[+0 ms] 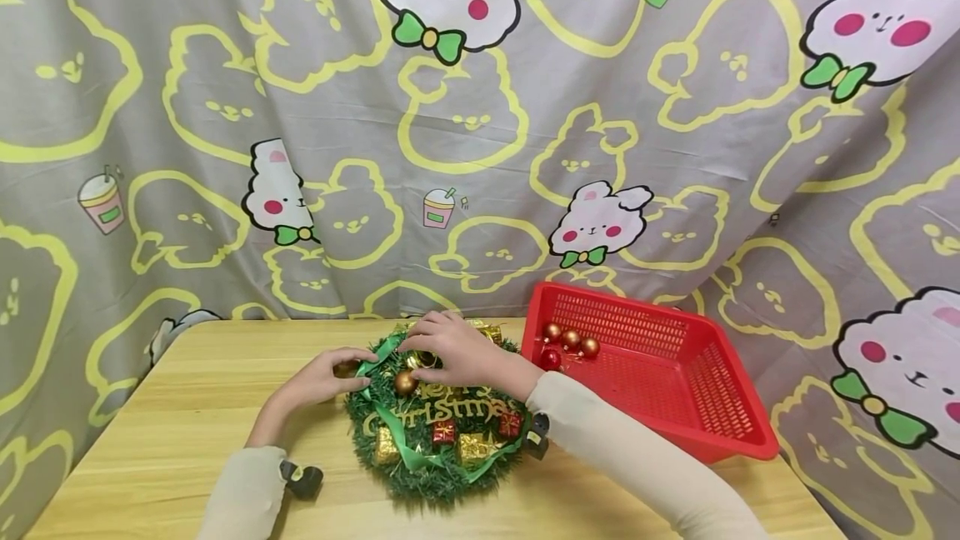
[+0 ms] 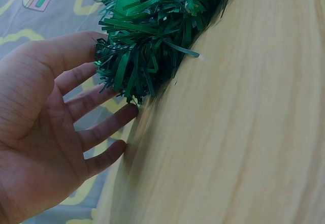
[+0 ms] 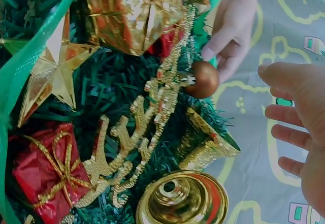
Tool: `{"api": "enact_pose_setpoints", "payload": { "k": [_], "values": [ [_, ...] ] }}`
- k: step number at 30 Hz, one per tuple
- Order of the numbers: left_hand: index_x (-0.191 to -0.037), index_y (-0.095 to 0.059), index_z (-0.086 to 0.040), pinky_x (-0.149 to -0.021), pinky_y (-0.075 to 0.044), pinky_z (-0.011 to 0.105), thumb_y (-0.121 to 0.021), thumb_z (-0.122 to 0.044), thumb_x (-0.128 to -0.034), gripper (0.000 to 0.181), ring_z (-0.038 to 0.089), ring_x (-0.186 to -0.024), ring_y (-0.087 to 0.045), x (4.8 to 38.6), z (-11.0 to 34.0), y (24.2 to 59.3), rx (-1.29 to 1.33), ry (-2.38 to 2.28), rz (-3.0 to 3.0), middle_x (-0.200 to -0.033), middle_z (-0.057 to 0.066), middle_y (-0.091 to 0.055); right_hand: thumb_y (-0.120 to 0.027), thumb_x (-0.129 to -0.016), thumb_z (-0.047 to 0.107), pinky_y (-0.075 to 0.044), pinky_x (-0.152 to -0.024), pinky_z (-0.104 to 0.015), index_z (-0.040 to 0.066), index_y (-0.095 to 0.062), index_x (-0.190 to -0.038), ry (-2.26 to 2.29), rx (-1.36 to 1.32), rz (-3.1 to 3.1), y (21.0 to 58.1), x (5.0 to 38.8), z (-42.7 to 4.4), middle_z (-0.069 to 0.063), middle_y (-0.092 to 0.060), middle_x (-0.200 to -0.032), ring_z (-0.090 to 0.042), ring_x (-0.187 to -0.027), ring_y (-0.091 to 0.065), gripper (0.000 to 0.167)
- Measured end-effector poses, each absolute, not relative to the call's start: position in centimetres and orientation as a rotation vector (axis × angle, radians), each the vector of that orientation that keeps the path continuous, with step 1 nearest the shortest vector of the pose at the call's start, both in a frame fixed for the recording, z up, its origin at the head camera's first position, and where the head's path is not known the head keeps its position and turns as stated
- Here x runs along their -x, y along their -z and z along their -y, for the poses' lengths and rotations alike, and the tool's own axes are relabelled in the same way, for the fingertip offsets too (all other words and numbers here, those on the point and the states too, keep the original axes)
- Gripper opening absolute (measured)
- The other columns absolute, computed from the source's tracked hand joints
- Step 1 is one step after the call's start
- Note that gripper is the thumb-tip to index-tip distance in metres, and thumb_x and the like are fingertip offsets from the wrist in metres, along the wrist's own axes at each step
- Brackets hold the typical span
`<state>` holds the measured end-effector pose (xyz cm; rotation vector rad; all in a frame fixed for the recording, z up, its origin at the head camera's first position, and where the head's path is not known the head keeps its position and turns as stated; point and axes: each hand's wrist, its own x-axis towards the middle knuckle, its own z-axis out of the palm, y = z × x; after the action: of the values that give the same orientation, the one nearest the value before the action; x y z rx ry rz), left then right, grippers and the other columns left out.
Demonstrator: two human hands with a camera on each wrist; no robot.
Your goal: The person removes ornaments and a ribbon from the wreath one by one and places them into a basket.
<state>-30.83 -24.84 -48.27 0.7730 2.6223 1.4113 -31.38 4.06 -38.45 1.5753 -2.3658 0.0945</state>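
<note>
A green tinsel wreath [image 1: 438,486] with gold "Merry Christmas" lettering [image 1: 442,415] lies on the table. My left hand [image 1: 322,373] holds its left edge between thumb and fingers; in the left wrist view the lower fingers are spread and the upper fingertips are partly hidden by tinsel [image 2: 137,56]. A matte gold-brown ball ornament [image 3: 203,80] sits at the lettering's edge. My right hand [image 1: 453,350] hovers over the wreath's upper part, its fingers loosely bent and apart from the ball in the right wrist view. Near it are a gold bell [image 3: 183,198] and a gold star [image 3: 53,66].
A red perforated basket [image 1: 652,382] stands at the right, holding several gold balls [image 1: 571,338] and a shiny red ball [image 1: 551,358]. Small gift boxes [image 1: 474,447] and green ribbon [image 1: 401,440] decorate the wreath. A patterned curtain [image 1: 480,148] hangs behind the wooden table [image 1: 187,407].
</note>
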Motion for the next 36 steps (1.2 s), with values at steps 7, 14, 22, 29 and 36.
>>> {"api": "enact_pose_setpoints", "payload": {
  "k": [7,14,22,29,36],
  "values": [
    [-0.131,-0.065,-0.002,-0.106,-0.049,0.061,-0.072,-0.015,-0.0952,0.039,0.046,-0.127,-0.057,30.8,24.9,48.3,-0.779,-1.403,-2.626,-0.138,0.025,-0.061,-0.071,-0.096,0.041,-0.048,-0.109,-0.039,0.020,-0.070,-0.127,0.022,-1.604,2.410,39.3,31.1,-3.1,0.004,-0.069,-0.126,-0.016,-0.123,-0.058,0.037],
    [-0.131,-0.065,-0.002,-0.106,-0.048,0.062,-0.072,-0.016,-0.0951,0.039,0.047,-0.128,-0.056,30.7,24.9,48.2,-0.777,-1.397,-2.633,-0.137,0.025,-0.061,-0.070,-0.096,0.042,-0.047,-0.108,-0.037,0.023,-0.068,-0.130,0.137,-1.610,2.460,40.2,31.1,-2.6,0.005,-0.067,-0.130,-0.015,-0.126,-0.057,0.039],
    [-0.132,-0.065,-0.003,-0.107,-0.047,0.062,-0.072,-0.016,-0.0954,0.039,0.047,-0.129,-0.055,30.7,24.9,48.1,-0.764,-1.392,-2.634,-0.138,0.026,-0.061,-0.071,-0.095,0.043,-0.047,-0.107,-0.038,0.026,-0.068,-0.130,0.198,-1.619,2.475,40.7,31.3,-2.3,0.007,-0.067,-0.130,-0.015,-0.125,-0.056,0.039],
    [-0.131,-0.066,-0.005,-0.108,-0.046,0.062,-0.072,-0.018,-0.0953,0.039,0.047,-0.129,-0.055,30.7,24.8,48.2,-0.742,-1.364,-2.664,-0.139,0.024,-0.061,-0.072,-0.094,0.045,-0.047,-0.106,-0.035,0.028,-0.067,-0.130,0.247,-1.611,2.468,41.5,31.4,-2.2,0.010,-0.068,-0.129,-0.012,-0.124,-0.056,0.040],
    [-0.131,-0.066,-0.005,-0.107,-0.047,0.061,-0.072,-0.019,-0.0958,0.038,0.047,-0.129,-0.056,30.9,24.8,48.5,-0.750,-1.332,-2.687,-0.138,0.024,-0.062,-0.073,-0.094,0.044,-0.047,-0.106,-0.033,0.028,-0.066,-0.133,0.284,-1.610,2.475,41.8,31.4,-2.1,0.011,-0.068,-0.130,-0.011,-0.124,-0.056,0.043]
  ]
}}
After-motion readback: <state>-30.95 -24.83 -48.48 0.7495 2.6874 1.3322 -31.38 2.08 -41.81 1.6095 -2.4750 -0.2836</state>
